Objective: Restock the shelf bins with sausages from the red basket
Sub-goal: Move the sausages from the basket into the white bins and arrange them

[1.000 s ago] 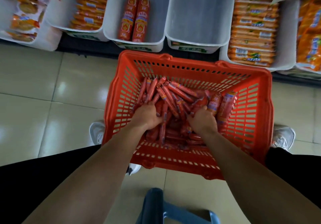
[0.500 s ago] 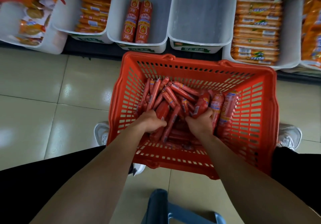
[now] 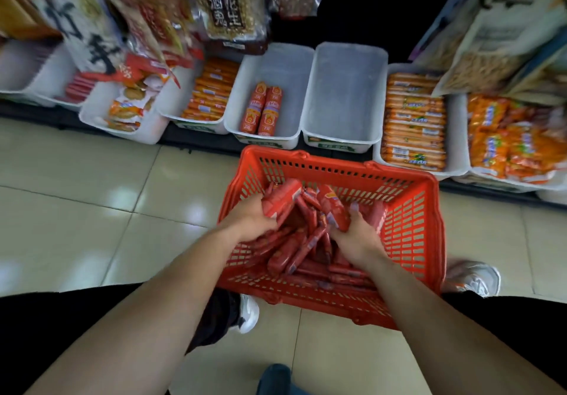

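The red basket [image 3: 414, 229] sits on the tiled floor in front of me, holding several red sausages [image 3: 300, 250]. My left hand [image 3: 248, 216] grips a thick red sausage pack [image 3: 283, 200] lifted above the pile. My right hand [image 3: 357, 235] grips another thick sausage [image 3: 333, 207], also raised. Straight ahead on the low shelf, one white bin [image 3: 288, 69] holds two red sausage packs [image 3: 262, 109]. The white bin [image 3: 346, 100] to its right has nothing in it.
Neighbouring white bins hold orange sausage packs [image 3: 412, 121], more orange packs [image 3: 210, 94] and snack bags [image 3: 509, 140]. Hanging snack packets [image 3: 228, 11] crowd the space above the bins. My shoes [image 3: 474, 278] flank the basket; a blue stool [image 3: 274, 379] sits below me.
Both hands have closed on thick sausages and lifted them out of the pile. My head has tilted up, bringing the hanging packets and the whole bins into view.
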A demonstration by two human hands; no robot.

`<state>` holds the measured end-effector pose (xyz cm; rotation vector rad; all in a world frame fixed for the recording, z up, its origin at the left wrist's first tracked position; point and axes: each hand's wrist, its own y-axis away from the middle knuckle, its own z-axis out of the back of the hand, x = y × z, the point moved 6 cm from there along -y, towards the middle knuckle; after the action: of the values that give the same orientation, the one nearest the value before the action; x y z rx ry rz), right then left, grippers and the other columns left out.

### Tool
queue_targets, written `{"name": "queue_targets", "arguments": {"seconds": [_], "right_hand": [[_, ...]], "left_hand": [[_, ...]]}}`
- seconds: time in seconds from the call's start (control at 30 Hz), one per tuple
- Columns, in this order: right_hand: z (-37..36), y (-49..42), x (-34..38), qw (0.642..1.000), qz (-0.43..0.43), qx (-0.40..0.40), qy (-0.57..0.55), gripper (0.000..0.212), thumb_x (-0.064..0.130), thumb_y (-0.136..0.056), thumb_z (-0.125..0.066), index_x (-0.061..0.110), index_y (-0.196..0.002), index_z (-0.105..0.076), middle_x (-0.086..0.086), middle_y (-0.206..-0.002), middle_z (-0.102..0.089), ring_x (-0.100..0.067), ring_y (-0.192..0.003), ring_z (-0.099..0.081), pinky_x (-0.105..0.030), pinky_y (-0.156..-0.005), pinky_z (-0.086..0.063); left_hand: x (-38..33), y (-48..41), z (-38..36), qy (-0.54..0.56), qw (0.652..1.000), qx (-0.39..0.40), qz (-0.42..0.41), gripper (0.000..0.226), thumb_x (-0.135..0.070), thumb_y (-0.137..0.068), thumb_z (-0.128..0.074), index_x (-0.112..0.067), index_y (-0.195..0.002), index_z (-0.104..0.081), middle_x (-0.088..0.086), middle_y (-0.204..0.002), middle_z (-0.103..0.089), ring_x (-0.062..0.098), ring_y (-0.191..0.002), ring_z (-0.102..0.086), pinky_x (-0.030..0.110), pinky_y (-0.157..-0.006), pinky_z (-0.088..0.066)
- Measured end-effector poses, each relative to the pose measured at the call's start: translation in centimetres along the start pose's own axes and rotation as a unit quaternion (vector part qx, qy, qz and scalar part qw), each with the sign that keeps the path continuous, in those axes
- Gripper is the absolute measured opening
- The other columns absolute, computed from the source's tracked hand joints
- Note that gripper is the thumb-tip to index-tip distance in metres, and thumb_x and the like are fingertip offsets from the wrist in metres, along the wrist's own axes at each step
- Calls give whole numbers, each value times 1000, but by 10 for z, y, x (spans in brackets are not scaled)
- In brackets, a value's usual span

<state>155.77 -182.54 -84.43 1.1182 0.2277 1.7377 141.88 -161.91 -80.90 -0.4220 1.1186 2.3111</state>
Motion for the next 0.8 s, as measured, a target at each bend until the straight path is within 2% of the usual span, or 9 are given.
{"name": "queue_targets", "arguments": {"seconds": [0.07,0.23,0.37,0.5,0.6,0.7,0.73,0.8], "right_hand": [[7,14,25,999,53,-3,-10,50,49,-90,-60,23,-132,-48,3,-107,-61,-30,-106,-64,-30,-79,-44],[17,20,88,991,114,-13,-73,56,30,-88,-66,24,-138,-42,1,-109,-66,-24,-99,-64,-26,-76,-40],[19,-18,133,988,139,-29,-62,60,27,-84,-64,19,-138,-40,-7,-120,-62,-27,-104,-60,-28,-79,-39],[28,-78,182,987,142,-58,-36,56,29,-89,-63,18,-138,-38,-13,-122,-59,-32,-102,-59,-29,-76,-36],[30,-120,210,988,126,-87,-31,59,29,-94,-58,17,-146,-32,-16,-130,-52,-37,-112,-56,-30,-81,-38],[16,-140,221,987,132,-93,20,53,26,-94,-54,17,-144,-39,-16,-130,-47,-40,-112,-56,-33,-89,-42],[10,-143,220,983,145,-95,51,49,29,-94,-53,17,-140,-43,-14,-128,-47,-42,-110,-57,-37,-91,-45],[0,-143,212,976,177,-102,78,44,30,-91,-55,19,-133,-49,-12,-123,-50,-40,-108,-57,-45,-92,-49]], "left_hand": [[-5,8,24,10,999,-39,-6,30,-25,-74,-77,-20,-97,-59,0,-85,-66,21,-74,-62,27,-62,-40],[-16,17,75,56,989,-128,-45,30,-21,-77,-76,-18,-105,-63,1,-93,-71,21,-84,-66,31,-73,-49],[-6,1,93,145,970,-194,-33,27,-20,-79,-75,-16,-103,-63,2,-87,-70,22,-78,-67,31,-68,-48],[4,-29,104,205,955,-211,-34,32,-23,-78,-73,-21,-107,-59,1,-87,-70,22,-79,-69,39,-75,-57],[5,-57,116,219,948,-225,-46,31,-25,-78,-74,-25,-105,-59,-6,-85,-67,16,-77,-67,32,-70,-54],[3,-87,130,196,950,-237,-48,31,-19,-84,-73,-24,-109,-56,-10,-86,-64,2,-69,-58,16,-60,-44],[1,-97,134,184,952,-240,-48,32,-20,-85,-73,-21,-113,-56,-9,-88,-63,4,-70,-57,15,-60,-42],[-4,-115,139,165,955,-240,-50,40,-22,-85,-74,-16,-121,-57,-3,-96,-65,12,-76,-59,22,-67,-44]]}}
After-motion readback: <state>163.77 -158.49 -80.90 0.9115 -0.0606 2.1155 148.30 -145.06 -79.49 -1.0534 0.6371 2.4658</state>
